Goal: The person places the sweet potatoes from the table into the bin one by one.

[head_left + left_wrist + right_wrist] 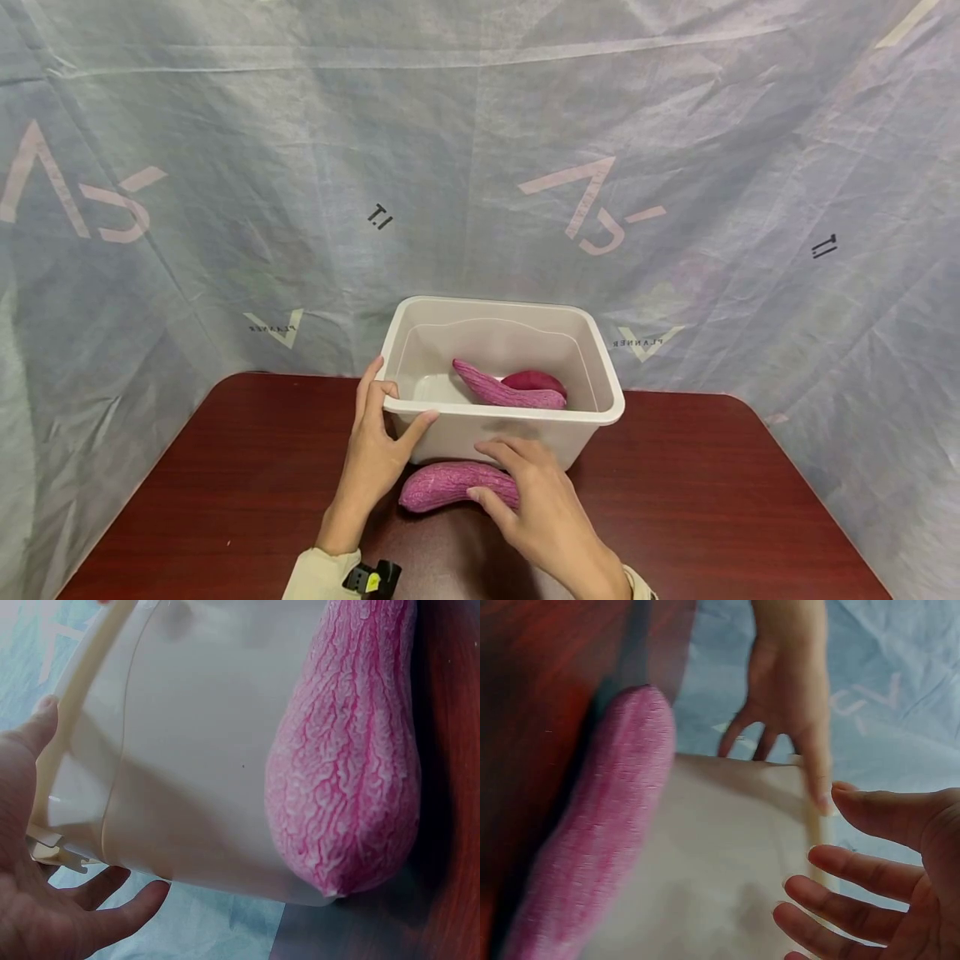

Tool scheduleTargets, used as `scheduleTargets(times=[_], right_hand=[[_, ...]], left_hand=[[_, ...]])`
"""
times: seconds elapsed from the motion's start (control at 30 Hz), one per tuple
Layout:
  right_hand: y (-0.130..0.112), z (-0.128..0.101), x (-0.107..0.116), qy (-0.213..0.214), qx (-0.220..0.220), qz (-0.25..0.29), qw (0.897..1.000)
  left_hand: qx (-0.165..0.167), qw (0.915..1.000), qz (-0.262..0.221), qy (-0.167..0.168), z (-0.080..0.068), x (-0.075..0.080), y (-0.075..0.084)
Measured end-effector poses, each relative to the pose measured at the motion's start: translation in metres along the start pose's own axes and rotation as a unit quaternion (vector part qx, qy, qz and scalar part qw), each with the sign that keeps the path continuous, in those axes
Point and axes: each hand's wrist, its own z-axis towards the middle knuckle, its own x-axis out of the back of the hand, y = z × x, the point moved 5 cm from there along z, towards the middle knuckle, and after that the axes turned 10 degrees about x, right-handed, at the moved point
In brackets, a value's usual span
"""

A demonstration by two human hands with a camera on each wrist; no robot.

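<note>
A white plastic bin (487,303) stands on the table. My left hand (375,454) grips its front left corner, thumb on the front rim and fingers along the left side. In front of the bin lies a long, wrinkled pink-purple vegetable (442,486), its thick end to the left. My right hand (543,504) hovers over the right part of it; in the right wrist view that hand's spread fingers (847,900) hold nothing. Inside the bin, a curved pink-purple vegetable (498,392) with a narrow end leans by a darker red, rounded one (536,381), partly hidden behind it.
The dark red wooden table (712,483) extends to both sides of the bin. Grey-blue sheeting (465,167) with printed letters hangs behind the table and along its sides. A black device (372,578) is strapped at my left wrist.
</note>
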Motion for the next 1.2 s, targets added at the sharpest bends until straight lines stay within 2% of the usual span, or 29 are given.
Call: scheduleTargets(times=[0.37, 0.87, 1.2], right_hand=[[0.019, -0.017, -0.034, -0.044, -0.062, 0.019, 0.997], [0.031, -0.025, -0.053, -0.035, -0.071, -0.029, 0.996], [0.038, -0.030, -0.063, -0.051, -0.102, -0.041, 0.993]], left_hand=[[0.001, 0.9999, 0.011, 0.000, 0.000, -0.001, 0.000], [0.008, 0.9998, 0.016, 0.000, 0.002, 0.000, 0.002], [0.008, 0.9998, 0.018, 0.005, 0.001, 0.000, 0.001]])
